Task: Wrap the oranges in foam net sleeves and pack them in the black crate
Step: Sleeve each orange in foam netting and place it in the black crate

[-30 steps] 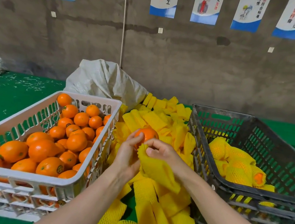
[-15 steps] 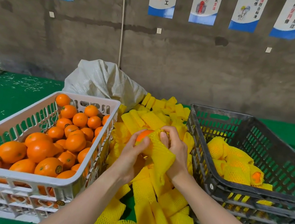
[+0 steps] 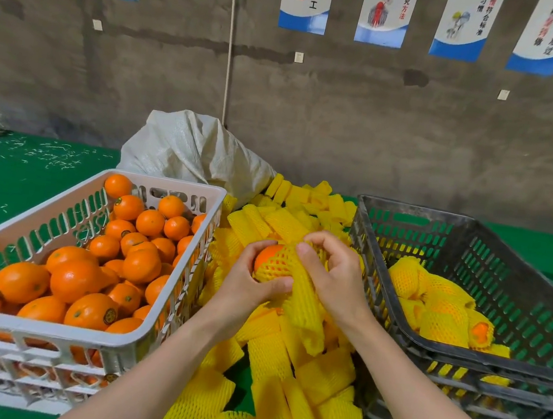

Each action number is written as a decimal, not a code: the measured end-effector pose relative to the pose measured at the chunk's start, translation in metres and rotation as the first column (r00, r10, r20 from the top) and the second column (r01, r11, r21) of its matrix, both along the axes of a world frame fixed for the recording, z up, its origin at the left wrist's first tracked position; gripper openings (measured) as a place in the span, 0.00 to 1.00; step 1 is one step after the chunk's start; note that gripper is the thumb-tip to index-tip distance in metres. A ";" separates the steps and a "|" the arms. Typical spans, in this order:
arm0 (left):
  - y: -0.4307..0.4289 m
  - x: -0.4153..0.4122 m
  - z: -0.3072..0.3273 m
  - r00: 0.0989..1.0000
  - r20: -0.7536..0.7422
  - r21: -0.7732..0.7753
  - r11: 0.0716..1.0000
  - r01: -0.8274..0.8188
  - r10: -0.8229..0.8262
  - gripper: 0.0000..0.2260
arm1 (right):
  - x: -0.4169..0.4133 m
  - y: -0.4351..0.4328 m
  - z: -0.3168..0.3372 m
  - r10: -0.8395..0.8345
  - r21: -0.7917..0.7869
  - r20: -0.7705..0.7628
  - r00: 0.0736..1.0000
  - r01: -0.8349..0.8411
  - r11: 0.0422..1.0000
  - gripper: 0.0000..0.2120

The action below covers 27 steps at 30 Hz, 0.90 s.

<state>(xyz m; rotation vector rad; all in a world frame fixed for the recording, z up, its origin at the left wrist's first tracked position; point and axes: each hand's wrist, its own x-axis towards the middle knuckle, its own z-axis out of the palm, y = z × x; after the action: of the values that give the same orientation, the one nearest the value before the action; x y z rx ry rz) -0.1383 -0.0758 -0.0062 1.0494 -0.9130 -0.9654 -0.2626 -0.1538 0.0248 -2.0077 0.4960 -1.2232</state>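
Between the two crates, my left hand point(image 3: 248, 283) cups an orange point(image 3: 268, 254) from below and the left. A yellow foam net sleeve point(image 3: 297, 291) covers most of that orange; its loose end hangs down toward me. My right hand point(image 3: 331, 277) pinches the sleeve over the orange's right side. The black crate point(image 3: 478, 361) on the right holds several wrapped oranges point(image 3: 442, 314). A white crate point(image 3: 88, 334) on the left is full of bare oranges point(image 3: 89, 267).
A heap of loose yellow foam sleeves point(image 3: 283, 382) fills the gap between the crates, spilling from a white woven sack point(image 3: 192, 151) at the back. Both crates rest on stacked crates on a green surface point(image 3: 24, 173). A grey wall with posters stands behind.
The sleeve, at first only at the orange's near side, has been pulled over most of the orange. My right hand moved up onto the fruit; my left thumb now presses the net.
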 end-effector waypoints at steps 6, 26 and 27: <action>-0.003 -0.008 0.008 0.867 -0.475 -0.043 0.988 0.146 -0.148 0.24 | 0.009 0.007 -0.013 -0.180 0.019 0.119 0.976 0.179 0.984 0.08; -0.020 -0.003 0.002 0.917 -0.396 -0.027 0.999 0.039 -0.047 0.23 | 0.020 -0.011 0.000 -0.109 0.257 0.166 0.980 0.064 0.964 0.17; -0.021 -0.003 0.001 0.910 -0.413 -0.044 0.999 0.028 -0.044 0.23 | 0.019 -0.012 -0.004 -0.101 0.260 0.156 0.983 0.058 0.964 0.17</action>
<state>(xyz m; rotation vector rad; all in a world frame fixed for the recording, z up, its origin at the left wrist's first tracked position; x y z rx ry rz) -0.1408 -0.0972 -0.0056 0.7551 -0.5955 -1.1435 -0.2435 -0.1655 0.0210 -1.6674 0.6212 -1.2942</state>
